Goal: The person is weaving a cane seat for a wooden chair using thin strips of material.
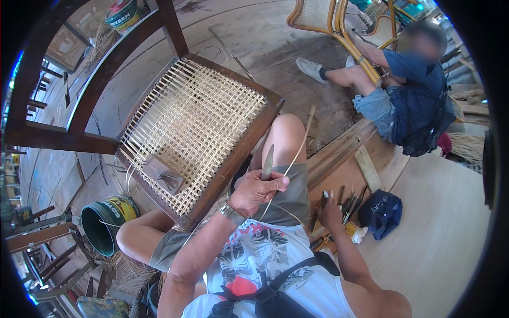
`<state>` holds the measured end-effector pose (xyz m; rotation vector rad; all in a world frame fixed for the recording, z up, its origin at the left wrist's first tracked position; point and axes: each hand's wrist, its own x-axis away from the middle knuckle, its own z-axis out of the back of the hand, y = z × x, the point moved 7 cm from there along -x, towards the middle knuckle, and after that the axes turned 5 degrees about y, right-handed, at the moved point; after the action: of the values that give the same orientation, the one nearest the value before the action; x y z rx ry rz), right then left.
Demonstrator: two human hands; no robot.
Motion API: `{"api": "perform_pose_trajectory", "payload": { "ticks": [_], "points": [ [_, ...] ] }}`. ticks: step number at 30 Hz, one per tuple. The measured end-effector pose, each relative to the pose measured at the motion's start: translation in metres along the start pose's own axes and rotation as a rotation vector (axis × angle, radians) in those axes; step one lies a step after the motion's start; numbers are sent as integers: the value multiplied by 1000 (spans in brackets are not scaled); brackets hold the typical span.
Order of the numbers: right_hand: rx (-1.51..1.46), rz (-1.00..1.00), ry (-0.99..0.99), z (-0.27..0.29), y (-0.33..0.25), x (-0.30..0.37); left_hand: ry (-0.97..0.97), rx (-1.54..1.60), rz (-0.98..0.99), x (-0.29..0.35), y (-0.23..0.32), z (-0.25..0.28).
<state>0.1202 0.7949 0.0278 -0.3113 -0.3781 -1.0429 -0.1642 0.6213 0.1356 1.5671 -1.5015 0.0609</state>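
Note:
My left hand (252, 192), with a watch at its wrist, is closed above my lap. A knife blade (269, 162) points up from it, and a long thin cane strip (298, 151) passes under its thumb. To the right, my right hand (330, 216) is beside several hand tools (350, 204), its fingers closed around something with a pale tip. Left of my knee sits a wooden chair (228, 172) with a woven cane seat (207, 114). Loose strand ends show along the seat's far-left side. A small wooden block with dark metal pins (168, 177) lies on the weave.
A dark blue cap (380, 214) and a small yellow container (352, 231) lie by the tools. A green bucket (98, 233) rests tipped at left. Another person (408, 100) sits at upper right, handling a rattan chair (358, 53). A paint bucket (123, 18) stands behind the chair back.

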Motion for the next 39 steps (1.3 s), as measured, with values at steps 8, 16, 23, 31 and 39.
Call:
{"api": "perform_pose_trajectory", "payload": {
  "ticks": [8, 16, 23, 31, 39],
  "points": [
    [225, 98, 182, 3, 2, -4, -10, -31, -35, -1, -5, 6],
    [62, 82, 44, 8, 13, -2, 51, -12, -1, -1, -12, 20],
    [-6, 33, 178, -15, 13, 19, 7, -20, -13, -4, -21, 23],
    [-436, 7, 255, 25, 24, 2, 39, -35, -86, 2, -11, 23],
    [-1140, 331, -551, 125, -134, 32, 55, -157, -64, 6, -4, 13]
  ]
}}
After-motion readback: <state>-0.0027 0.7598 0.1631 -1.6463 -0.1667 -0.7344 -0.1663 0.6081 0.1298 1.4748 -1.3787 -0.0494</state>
